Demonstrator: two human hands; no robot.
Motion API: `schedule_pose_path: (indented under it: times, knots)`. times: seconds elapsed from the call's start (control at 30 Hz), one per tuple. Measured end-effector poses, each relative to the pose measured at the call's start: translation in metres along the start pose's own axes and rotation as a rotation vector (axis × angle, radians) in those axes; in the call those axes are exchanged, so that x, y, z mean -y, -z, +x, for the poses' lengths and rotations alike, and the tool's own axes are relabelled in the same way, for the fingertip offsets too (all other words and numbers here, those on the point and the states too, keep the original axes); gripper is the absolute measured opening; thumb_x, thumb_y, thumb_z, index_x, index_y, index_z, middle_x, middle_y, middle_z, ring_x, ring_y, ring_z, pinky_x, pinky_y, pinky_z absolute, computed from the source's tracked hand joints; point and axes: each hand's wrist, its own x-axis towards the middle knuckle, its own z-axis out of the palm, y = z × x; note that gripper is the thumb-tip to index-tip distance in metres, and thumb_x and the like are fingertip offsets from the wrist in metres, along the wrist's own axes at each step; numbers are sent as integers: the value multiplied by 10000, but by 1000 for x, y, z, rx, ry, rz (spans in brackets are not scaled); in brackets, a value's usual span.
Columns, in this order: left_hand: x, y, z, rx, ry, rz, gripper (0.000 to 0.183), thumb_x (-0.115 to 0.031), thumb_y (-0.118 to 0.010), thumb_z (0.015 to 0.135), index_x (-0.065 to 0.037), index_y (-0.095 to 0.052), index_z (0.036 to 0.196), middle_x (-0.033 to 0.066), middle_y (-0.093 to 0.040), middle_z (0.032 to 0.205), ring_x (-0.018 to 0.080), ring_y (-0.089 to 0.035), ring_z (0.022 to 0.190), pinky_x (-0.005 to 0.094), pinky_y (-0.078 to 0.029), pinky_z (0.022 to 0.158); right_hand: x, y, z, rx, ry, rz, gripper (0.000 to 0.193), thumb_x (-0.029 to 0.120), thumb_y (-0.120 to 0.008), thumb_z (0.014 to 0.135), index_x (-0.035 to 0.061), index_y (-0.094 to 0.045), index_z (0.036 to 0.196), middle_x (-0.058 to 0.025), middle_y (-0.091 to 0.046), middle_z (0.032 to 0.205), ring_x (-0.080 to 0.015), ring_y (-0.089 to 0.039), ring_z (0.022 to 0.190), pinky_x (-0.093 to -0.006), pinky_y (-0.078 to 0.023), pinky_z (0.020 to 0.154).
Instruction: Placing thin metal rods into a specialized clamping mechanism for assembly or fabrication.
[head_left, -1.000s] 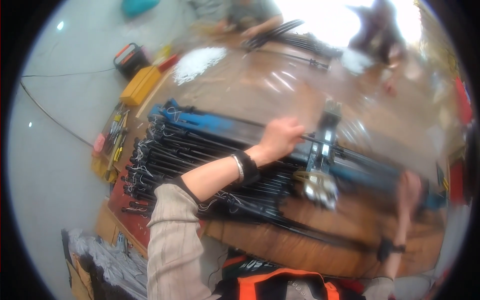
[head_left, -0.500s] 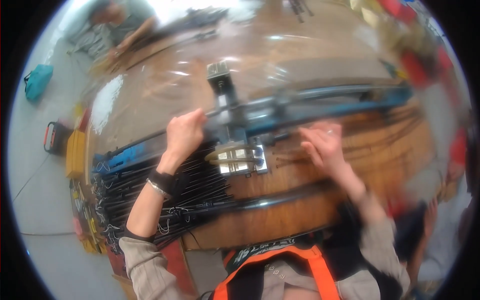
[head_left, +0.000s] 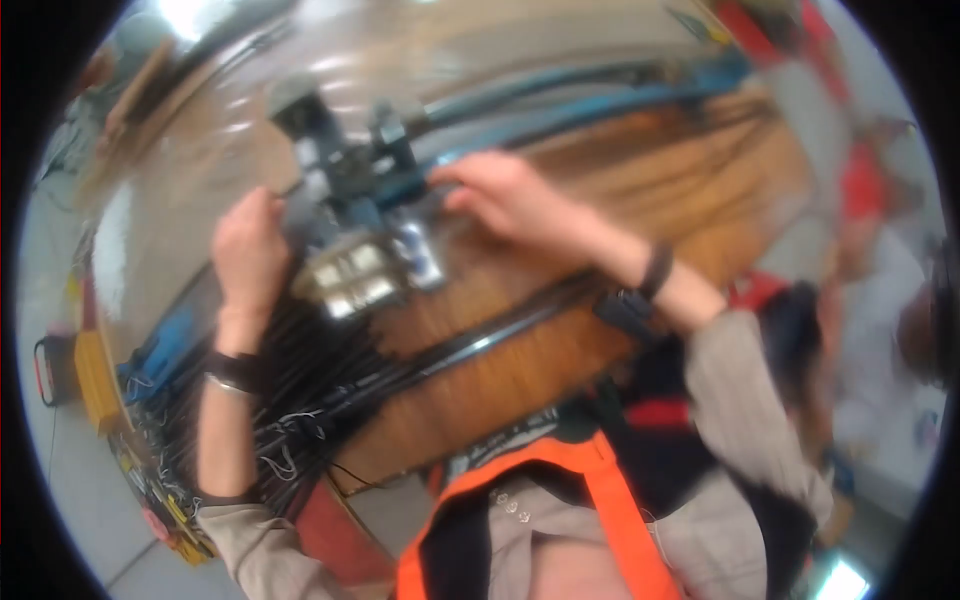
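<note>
A metal clamp-like fixture (head_left: 345, 180) with a dark upright block stands on the wooden table, and shiny silver blocks (head_left: 355, 280) sit at its near side. My left hand (head_left: 250, 255) is closed in a fist just left of the fixture; whatever its fingers hold is hidden. At the fixture's right side is my right hand (head_left: 515, 205), its fingers bent together near a dark fitting. What they grip, if anything, is blurred. Behind that hand a long dark tube (head_left: 540, 90) and a blue bar (head_left: 590, 118) run off to the right.
Thin black rods (head_left: 300, 360) with white strings lie in a bundle at the left of the wooden tabletop (head_left: 470, 370). One thicker shiny black tube (head_left: 480, 343) crosses the near side. A yellow box (head_left: 95, 380) stands beyond the left edge. Other people are blurred at the right and far left.
My view has turned, so the table and fixture appear tilted and farther left. My right hand has moved left, close to the fixture; my left hand stays closed beside it.
</note>
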Motion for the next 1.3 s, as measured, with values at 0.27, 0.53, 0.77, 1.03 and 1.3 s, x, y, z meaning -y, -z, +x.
schedule_pose_path:
  times: [0.27,0.53,0.77,1.03,1.3]
  knots:
    - [109,16,-33,19,-146,536,367,-129,-582,914,-135,-569,1281,129,-617,1215,303,-584,1106,425,-489,894,63,70,-108,622,-21,-706,204,202,-710,689,99,-573,799,-70,-577,819,-255,-584,849,-382,-450,736]
    - [-188,66,-110,263,-44,-342,235,-111,-638,877,-36,-661,1098,131,-616,935,300,-584,917,467,-430,846,48,52,-128,188,-32,-568,175,131,-666,661,100,-544,783,-45,-542,808,-235,-565,811,-383,-454,705]
    - [-221,-6,-75,227,81,-259,263,-107,-624,895,-32,-632,1146,124,-587,932,322,-563,909,446,-447,802,-22,174,-186,-304,-422,-1055,109,120,-593,764,93,-620,662,-112,-631,716,-301,-616,715,-444,-491,640]
    - [-221,-12,-77,396,41,-322,175,-49,-574,918,-42,-646,1078,160,-598,909,349,-601,828,409,-491,716,-67,281,-274,-96,-803,-1384,135,99,-584,775,51,-706,744,-177,-644,754,-332,-638,746,-430,-545,702]
    - [-224,-15,-77,403,72,-404,182,-55,-582,916,-37,-637,1088,145,-585,870,335,-580,850,432,-472,724,-57,290,-286,-170,-765,-1336,127,101,-588,810,51,-693,759,-157,-637,767,-327,-633,772,-435,-524,663]
